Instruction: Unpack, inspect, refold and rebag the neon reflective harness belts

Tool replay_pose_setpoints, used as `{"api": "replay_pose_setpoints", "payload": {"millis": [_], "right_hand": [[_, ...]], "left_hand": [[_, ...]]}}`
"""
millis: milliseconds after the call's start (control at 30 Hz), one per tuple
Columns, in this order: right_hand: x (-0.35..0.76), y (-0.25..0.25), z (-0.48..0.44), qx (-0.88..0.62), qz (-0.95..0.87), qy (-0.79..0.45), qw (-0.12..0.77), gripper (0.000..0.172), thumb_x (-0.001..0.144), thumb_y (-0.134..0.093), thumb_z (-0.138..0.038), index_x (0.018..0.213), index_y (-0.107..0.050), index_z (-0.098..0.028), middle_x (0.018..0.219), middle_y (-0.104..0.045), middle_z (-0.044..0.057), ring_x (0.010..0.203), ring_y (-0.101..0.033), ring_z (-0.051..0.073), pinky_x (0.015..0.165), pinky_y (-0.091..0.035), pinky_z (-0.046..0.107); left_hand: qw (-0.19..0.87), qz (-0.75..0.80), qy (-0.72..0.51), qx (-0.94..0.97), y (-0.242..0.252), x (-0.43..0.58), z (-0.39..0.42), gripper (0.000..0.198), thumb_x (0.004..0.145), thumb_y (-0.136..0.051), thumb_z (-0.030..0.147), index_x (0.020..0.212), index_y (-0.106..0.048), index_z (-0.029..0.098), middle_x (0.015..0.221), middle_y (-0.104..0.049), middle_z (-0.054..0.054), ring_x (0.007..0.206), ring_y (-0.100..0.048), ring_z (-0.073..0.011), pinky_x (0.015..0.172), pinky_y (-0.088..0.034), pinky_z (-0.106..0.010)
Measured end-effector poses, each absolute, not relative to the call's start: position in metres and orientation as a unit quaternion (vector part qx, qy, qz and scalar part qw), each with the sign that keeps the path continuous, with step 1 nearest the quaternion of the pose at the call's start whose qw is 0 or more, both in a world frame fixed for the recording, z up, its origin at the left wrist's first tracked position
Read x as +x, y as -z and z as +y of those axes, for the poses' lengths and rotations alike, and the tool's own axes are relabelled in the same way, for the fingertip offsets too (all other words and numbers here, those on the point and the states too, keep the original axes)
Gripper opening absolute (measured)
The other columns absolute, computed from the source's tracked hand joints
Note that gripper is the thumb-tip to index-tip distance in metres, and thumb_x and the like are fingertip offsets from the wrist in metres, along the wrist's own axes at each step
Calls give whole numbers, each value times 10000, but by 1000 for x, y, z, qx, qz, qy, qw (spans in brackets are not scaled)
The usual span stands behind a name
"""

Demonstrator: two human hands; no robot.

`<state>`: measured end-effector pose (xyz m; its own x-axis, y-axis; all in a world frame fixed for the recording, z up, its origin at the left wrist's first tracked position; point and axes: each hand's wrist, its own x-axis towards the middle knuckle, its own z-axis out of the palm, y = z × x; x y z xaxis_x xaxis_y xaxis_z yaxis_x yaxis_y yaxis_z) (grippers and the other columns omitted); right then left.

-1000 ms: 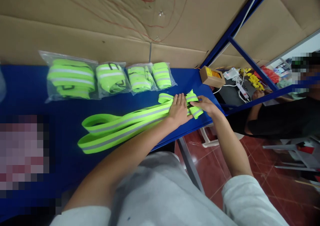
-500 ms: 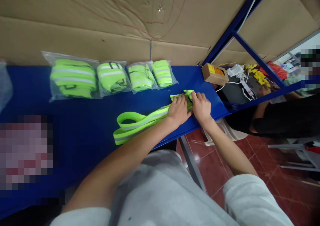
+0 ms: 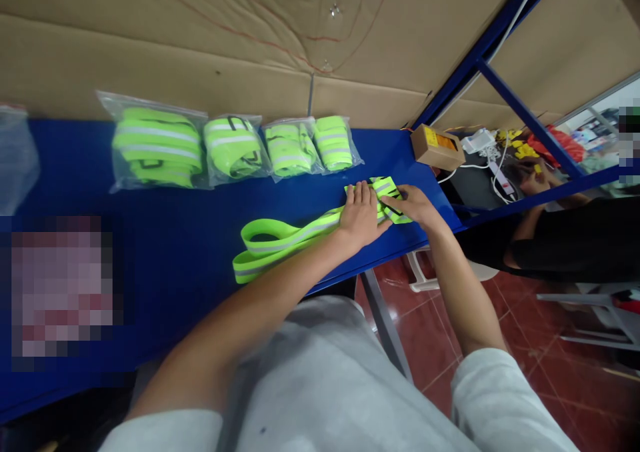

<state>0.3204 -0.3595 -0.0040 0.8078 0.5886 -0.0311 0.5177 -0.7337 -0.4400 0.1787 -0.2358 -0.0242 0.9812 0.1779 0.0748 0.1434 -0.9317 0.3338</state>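
Observation:
A neon-yellow reflective belt with a grey stripe lies on the blue table, looped at its left end and folded over at its right end. My left hand rests flat on the belt, fingers stretched out and pressing it down. Just to the right, my right hand holds the folded end between thumb and fingers. A black buckle or slider piece shows beside the right thumb; its full shape is partly covered.
Several clear bags of folded neon belts line the back of the blue table. A small cardboard box stands at the right end, near a blue frame post. Beyond it, another person's hand works among yellow pieces.
My right hand has shifted right and opened out somewhat, and the folded belt end now lies flatter with more of it showing. My left hand stays on the belt. The view has shifted slightly.

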Motion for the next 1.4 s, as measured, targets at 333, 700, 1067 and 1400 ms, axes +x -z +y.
{"api": "replay_pose_setpoints", "payload": {"millis": [333,700,1067,1400], "right_hand": [[287,-14,-334,-928,-330,69,158,466,853,-707,-246,1297,-591,-168,1191,-687,152,1081,-645,336,908,-516,442],[265,-1,-340,-808,-570,129,68,365,999,-512,-252,1310,-648,-118,1147,-675,197,1049,-630,344,911,-542,474],[293,1,-340,-881,-359,-117,286,628,756,-783,-666,1122,-707,-162,1102,-703,138,1031,-648,292,913,-548,438],[302,1,-337,-884,-285,-214,301,641,751,-822,-630,1126,-629,-147,1050,-756,123,828,-711,224,675,-566,321]], "left_hand": [[140,90,-56,985,24,164,-237,948,1005,-475,627,1602,-282,-84,1680,-285,-302,1594,-267,-403,1321,-187,-524],[68,67,-62,993,18,151,-235,773,1025,-504,552,1523,-484,-39,1585,-481,-275,1532,-402,-377,1301,-247,-511],[62,50,-68,995,25,127,-234,731,1071,-389,543,1476,-538,-48,1557,-510,-280,1527,-416,-379,1294,-262,-524],[43,107,-67,991,14,103,-245,740,1066,-446,452,1531,-409,-122,1597,-397,-345,1541,-379,-425,1310,-167,-595]]}}
